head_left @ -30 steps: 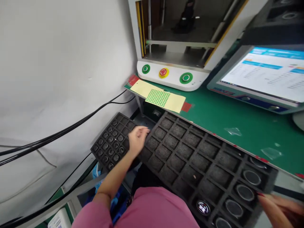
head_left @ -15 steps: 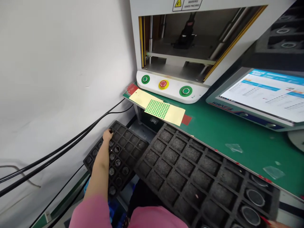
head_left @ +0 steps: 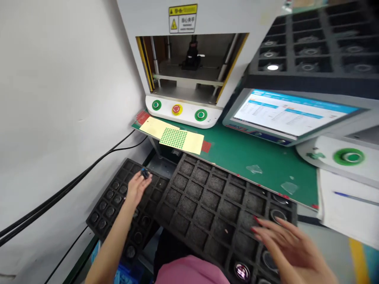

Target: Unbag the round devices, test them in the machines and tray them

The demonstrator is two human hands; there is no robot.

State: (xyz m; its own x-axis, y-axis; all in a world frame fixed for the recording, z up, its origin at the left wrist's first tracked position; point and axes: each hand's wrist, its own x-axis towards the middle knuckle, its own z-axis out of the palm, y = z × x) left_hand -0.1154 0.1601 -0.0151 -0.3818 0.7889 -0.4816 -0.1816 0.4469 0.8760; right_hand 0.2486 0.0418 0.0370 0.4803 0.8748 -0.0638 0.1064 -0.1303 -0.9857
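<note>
Pinched in the fingertips of my left hand (head_left: 136,189) is a small dark cylindrical part (head_left: 145,172) with a bit of blue on top. That hand hovers over the left black foam tray (head_left: 126,165), where several round dark parts (head_left: 110,212) sit in square pockets. My right hand (head_left: 296,248), a little blurred, is open with fingers spread above the right end of the other black foam tray (head_left: 204,197). Round ringed parts (head_left: 278,215) fill pockets under and around it. A shiny round part (head_left: 242,271), purple in its middle, lies in a front pocket.
A white press machine (head_left: 183,112) with green and red buttons stands behind the green bench (head_left: 227,154). Sheets with green dots (head_left: 173,138) lie at its edge. A monitor (head_left: 284,118), stacked trays (head_left: 314,59) and a pen (head_left: 355,197) are rightward. Black cables (head_left: 89,169) cross the left.
My left hand has lifted from the left tray and moved right, with the dark part in its fingers. My right hand has come further into view over the right tray. The view has swung right.
</note>
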